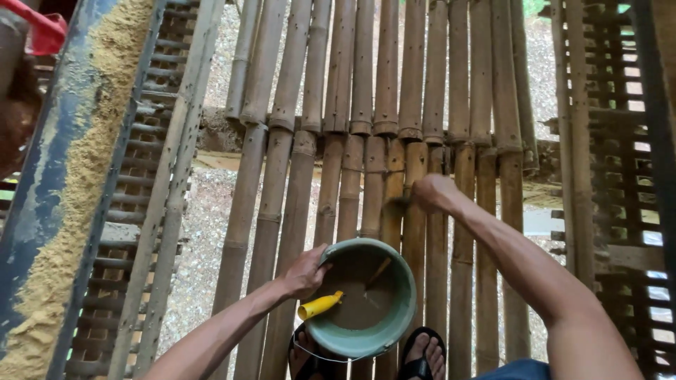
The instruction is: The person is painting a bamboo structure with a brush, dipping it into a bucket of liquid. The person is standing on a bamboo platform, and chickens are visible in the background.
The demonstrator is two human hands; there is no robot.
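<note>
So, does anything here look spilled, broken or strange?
Yes. Sandy, sawdust-like powder lies along the blue trough's edge at left. A yellow-handled tool lies in the green bucket, which the left hand grips. The bamboo floor shows gaps over gravel.

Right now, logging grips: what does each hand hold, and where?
Left hand grips the green bucket by its rim. Right hand is closed near the bamboo poles; its contents are blurred.

No packages, labels, signs or screens appear in the head view.
</note>
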